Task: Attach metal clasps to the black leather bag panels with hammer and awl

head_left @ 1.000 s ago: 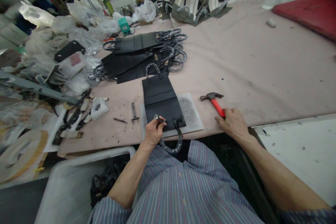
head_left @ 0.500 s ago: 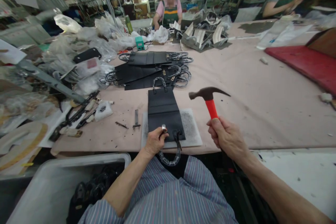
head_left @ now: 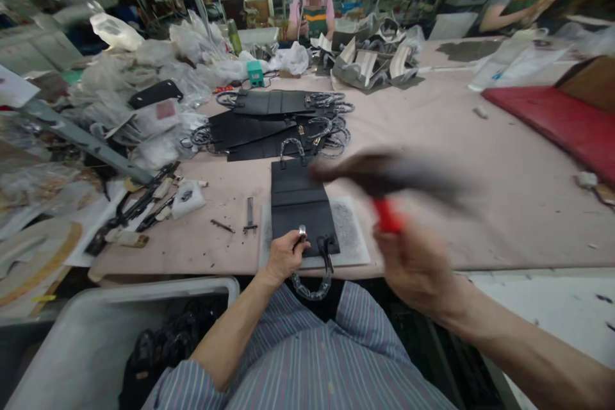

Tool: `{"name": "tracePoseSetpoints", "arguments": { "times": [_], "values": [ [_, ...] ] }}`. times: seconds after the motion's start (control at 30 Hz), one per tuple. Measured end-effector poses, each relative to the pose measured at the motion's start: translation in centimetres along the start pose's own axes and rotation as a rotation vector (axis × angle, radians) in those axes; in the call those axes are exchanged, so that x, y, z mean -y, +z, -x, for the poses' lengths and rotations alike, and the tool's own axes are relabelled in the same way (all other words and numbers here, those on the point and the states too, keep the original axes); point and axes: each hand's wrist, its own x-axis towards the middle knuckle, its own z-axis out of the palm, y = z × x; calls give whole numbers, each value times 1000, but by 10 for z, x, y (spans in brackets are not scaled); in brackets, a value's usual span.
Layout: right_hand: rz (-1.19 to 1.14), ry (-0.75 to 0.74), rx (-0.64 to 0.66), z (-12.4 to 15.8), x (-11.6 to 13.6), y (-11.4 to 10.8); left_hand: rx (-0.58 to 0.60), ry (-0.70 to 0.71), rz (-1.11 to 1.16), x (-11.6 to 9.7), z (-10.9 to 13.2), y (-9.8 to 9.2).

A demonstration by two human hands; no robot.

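Observation:
A black leather bag panel [head_left: 302, 198] lies flat on a speckled white slab [head_left: 350, 230] at the table's near edge. One wrapped handle [head_left: 312, 291] hangs over that edge; the other loops out at the far end. My left hand [head_left: 287, 255] is closed around a short metal punch-like tool [head_left: 302, 230], upright on the panel beside the near handle's base. In my right hand [head_left: 418, 262] is a claw hammer [head_left: 387, 214] with a red grip, raised to the right of the panel. Hammer and hand are smeared by motion.
Several black panels with wrapped handles [head_left: 269, 125] are piled beyond. Left of the slab lie a small metal tool [head_left: 250, 214] and a thin rod [head_left: 222, 226]. A bin [head_left: 96, 314] stands lower left. Plastic bags [head_left: 182, 77] heap behind. Two people work across the table.
The hammer has swung from a still, sharp pose into a blur, its head farther left over the panel's right edge. My left hand and the tool stay almost in place.

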Motion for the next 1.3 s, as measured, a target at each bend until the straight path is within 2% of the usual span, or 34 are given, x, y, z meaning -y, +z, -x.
{"name": "tracePoseSetpoints", "arguments": {
  "times": [0.07, 0.1, 0.13, 0.23, 0.33, 0.37, 0.43, 0.5, 0.57, 0.7, 0.73, 0.8, 0.87, 0.97, 1.07, 1.2, 1.3],
  "values": [
    [59, -1, 265, 8, -6, 7, 4, 14, -18, 1, 0, 0],
    [72, 43, 367, 11, -12, 8, 2, 22, -21, 2, 1, 1],
    [70, 120, 417, 14, -21, 9, -2, 27, -17, 3, 1, 1],
    [-8, 443, 401, 26, -59, 15, -3, 21, 25, 3, 1, 2],
    [-90, 794, 427, 52, -107, 36, 12, 2, 69, 1, 1, 0],
    [-66, 874, 428, 62, -121, 45, 18, -7, 78, 1, 0, -2],
    [0, 927, 409, 81, -142, 62, 47, -21, 97, -1, 0, -6],
    [68, 915, 375, 92, -150, 75, 71, -18, 126, -4, -2, -10],
    [113, 824, 308, 94, -145, 85, 84, -5, 151, -7, -3, -14],
    [27, 321, 164, 76, -106, 111, 93, -17, 136, -13, -9, -17],
    [-16, 209, 177, 71, -95, 120, 92, -19, 130, -14, -10, -17],
    [-66, 99, 244, 64, -78, 137, 79, -13, 124, -14, -10, -17],
    [-61, 89, 279, 64, -68, 151, 43, -1, 125, -12, -7, -15],
    [-49, 120, 265, 69, -66, 161, 4, 12, 139, -7, 2, -13],
    [-61, 117, 254, 72, -70, 162, -10, -41, 161, -4, 7, -11],
    [-63, 124, 252, 72, -70, 162, -50, -203, 210, -2, 5, -10],
    [-70, 131, 251, 71, -69, 162, -56, -199, 241, -3, 5, -12]
  ]
}}
